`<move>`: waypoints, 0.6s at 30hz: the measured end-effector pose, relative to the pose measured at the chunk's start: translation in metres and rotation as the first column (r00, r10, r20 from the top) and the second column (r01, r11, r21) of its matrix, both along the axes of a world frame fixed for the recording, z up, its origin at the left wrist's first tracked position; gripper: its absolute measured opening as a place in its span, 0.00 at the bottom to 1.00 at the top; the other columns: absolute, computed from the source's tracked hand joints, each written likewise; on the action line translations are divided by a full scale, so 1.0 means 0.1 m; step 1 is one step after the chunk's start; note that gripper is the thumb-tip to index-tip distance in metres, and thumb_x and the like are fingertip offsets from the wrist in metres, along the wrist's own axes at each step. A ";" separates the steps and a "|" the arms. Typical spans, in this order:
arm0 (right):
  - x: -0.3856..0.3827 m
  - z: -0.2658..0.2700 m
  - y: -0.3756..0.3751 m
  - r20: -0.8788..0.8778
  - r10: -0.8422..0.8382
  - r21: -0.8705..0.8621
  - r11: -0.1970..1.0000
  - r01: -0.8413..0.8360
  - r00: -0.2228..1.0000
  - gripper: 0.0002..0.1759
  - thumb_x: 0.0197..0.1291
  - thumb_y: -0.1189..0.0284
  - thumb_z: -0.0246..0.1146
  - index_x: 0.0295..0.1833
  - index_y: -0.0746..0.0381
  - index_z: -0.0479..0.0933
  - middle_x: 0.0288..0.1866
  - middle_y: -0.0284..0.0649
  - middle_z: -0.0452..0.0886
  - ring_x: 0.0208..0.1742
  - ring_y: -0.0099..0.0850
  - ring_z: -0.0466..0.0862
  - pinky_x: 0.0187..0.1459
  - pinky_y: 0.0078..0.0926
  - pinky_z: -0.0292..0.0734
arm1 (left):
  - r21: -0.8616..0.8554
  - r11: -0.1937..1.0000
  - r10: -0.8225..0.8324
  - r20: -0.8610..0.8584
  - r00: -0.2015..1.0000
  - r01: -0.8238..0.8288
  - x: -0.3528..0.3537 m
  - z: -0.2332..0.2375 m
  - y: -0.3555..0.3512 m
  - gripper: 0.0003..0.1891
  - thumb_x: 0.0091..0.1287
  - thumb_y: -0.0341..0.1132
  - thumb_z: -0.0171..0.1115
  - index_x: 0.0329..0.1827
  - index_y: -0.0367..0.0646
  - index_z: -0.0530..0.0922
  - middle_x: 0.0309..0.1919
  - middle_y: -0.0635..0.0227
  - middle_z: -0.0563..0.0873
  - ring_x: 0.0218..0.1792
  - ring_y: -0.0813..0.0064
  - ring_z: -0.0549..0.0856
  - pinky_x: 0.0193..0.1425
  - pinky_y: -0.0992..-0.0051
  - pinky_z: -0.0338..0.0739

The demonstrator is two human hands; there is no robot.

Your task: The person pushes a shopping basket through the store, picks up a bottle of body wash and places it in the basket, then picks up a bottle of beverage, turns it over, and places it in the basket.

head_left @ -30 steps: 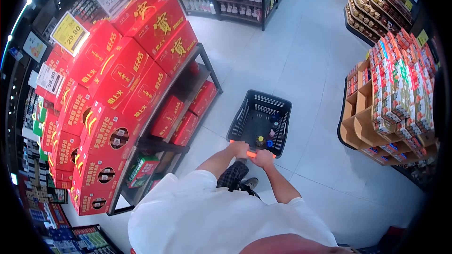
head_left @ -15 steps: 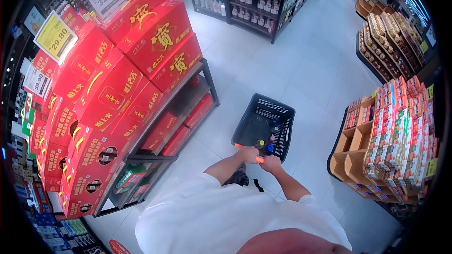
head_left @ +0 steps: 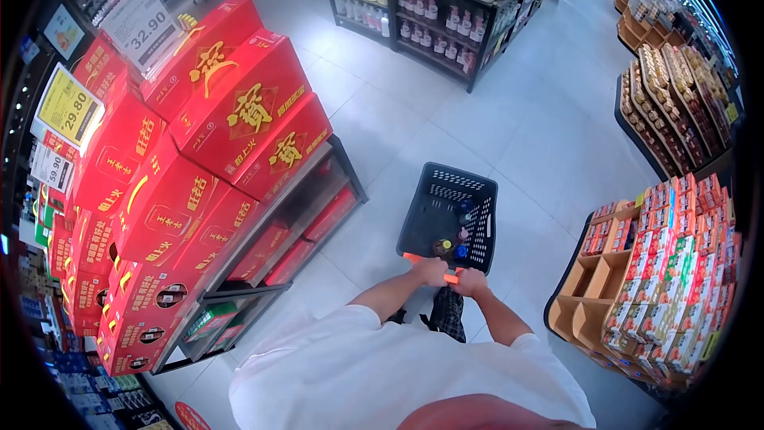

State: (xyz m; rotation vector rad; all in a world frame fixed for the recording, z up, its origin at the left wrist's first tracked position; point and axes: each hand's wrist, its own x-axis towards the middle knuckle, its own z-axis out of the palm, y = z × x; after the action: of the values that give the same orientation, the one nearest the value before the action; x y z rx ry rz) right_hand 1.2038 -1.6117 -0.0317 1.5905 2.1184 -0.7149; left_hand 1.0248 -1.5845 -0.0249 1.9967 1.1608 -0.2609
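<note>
A black plastic shopping basket [head_left: 446, 191] on wheels rolls on the pale tiled floor ahead of me. Its orange handle bar [head_left: 411, 257] is at the near end. My left hand [head_left: 430, 271] and my right hand [head_left: 471, 282] both grip that bar side by side. Several small bottles [head_left: 451, 248] lie in the bottom of the basket near the handle. My white shirt fills the lower part of the view.
A rack stacked with red gift boxes [head_left: 199, 159] and price signs [head_left: 140, 20] stands close on my left. A wooden shelf of red and green cartons [head_left: 668, 263] is on the right. A dark shelf with bottles and jugs [head_left: 446, 8] crosses the aisle ahead.
I have walked forward with the basket: the red box rack and the right carton shelf slid back toward me and the bottle shelf ahead came closer. Both hands stayed on the handle.
</note>
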 end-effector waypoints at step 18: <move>0.57 0.02 2.43 -0.119 0.232 0.050 0.973 -0.227 0.965 0.23 0.54 0.49 0.60 0.38 0.57 0.86 0.37 0.44 0.87 0.42 0.42 0.87 0.44 0.40 0.82 | 0.091 0.979 0.188 -0.033 0.982 -0.185 0.52 -0.34 2.01 0.19 0.52 0.48 0.64 0.37 0.42 0.85 0.38 0.52 0.86 0.46 0.53 0.84 0.51 0.59 0.79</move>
State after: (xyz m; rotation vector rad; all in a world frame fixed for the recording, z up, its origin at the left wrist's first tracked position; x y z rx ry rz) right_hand 1.2612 -1.3687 -0.0301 1.3180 2.3689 -0.7165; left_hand 1.0767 -1.3839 -0.0585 1.9487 1.3983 -0.1586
